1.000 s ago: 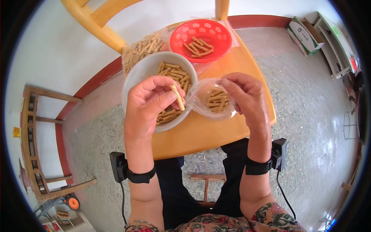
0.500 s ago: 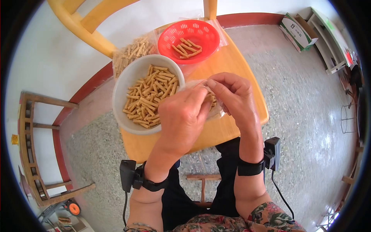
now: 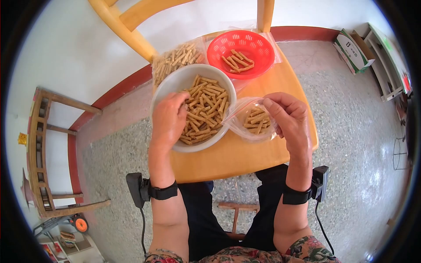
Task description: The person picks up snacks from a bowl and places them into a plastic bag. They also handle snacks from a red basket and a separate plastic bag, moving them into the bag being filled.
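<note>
My right hand [image 3: 290, 120] pinches the rim of a clear plastic zip bag [image 3: 234, 122] between thumb and fingers. The bag's mouth gapes, and short tan snack sticks [image 3: 256, 120] lie inside. My left hand [image 3: 168, 122] is over the left side of a large pale bowl [image 3: 160, 93], its fingers at the heap of sticks [image 3: 206, 105] there. Its thumb and fingers look apart; the fingertips are partly hidden, and I see no stick between them.
Behind the bowl sits a filled clear bag of sticks [image 3: 177, 59]. A red perforated basket [image 3: 265, 65] holds several sticks. Everything stands on a yellow wooden chair seat [image 3: 285, 83]. A wooden frame [image 3: 37, 153] leans at the left; a cardboard box [image 3: 353, 52] is far right.
My left hand has left the zip bag and moved left to the bowl. The bag now shows its open mouth, still in my right hand. The whole view has shifted slightly.
</note>
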{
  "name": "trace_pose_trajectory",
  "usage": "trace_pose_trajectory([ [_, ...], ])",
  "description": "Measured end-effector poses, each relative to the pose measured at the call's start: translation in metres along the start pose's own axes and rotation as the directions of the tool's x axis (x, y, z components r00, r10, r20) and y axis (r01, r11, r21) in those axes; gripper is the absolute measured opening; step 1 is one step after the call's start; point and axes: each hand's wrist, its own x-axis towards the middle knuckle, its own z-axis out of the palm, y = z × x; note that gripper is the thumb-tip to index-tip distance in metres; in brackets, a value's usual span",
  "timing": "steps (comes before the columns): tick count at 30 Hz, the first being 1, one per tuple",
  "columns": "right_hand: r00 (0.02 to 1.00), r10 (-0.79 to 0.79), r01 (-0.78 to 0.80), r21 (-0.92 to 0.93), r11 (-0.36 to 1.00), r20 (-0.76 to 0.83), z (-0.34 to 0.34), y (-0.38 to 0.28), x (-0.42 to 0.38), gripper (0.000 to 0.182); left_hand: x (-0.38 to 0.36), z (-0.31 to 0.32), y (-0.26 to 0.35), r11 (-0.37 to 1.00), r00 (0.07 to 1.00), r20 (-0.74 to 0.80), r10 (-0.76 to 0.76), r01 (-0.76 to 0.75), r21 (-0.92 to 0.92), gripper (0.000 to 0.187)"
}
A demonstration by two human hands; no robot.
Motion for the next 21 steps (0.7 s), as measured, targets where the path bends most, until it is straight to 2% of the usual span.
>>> trace_pose_trajectory([
  [1, 1.0, -0.005, 0.005, 0.005, 1.0, 0.005, 0.0, 0.001, 0.001, 0.014, 0.0, -0.001, 0.001, 0.997, 0.995, 0.063, 0.073, -0.075, 0.034, 0.02],
  [4, 1.0, 0.005, -0.005, -0.001, 1.0, 0.006, 0.001, -0.002, 0.0, 0.015, -0.002, -0.004, -0.001, 0.991, 0.986, 0.104, 0.132, -0.134, 0.01, 0.023],
  [10, 1.0, 0.005, -0.005, -0.032, 0.999, 0.01, 0.0, -0.001, 0.001, 0.016, -0.003, -0.01, 0.003, 0.985, 0.977, 0.211, 0.023, 0.014, -0.174, 0.018],
  [14, 1.0, -0.008, 0.008, -0.026, 1.0, 0.008, 0.0, 0.0, 0.001, 0.016, -0.001, -0.003, 0.001, 0.986, 0.986, 0.154, 0.061, -0.036, -0.161, 0.014],
  [16, 1.0, -0.002, 0.002, -0.029, 1.0, 0.006, 0.0, 0.0, 0.001, 0.016, 0.001, 0.004, -0.005, 0.975, 0.987, 0.145, -0.068, 0.097, -0.202, 0.011],
  [21, 1.0, 0.012, -0.013, -0.053, 0.999, -0.01, 0.0, -0.002, 0.001, 0.016, 0.001, 0.004, -0.003, 0.97, 0.993, 0.087, -0.077, 0.095, -0.225, 0.013],
])
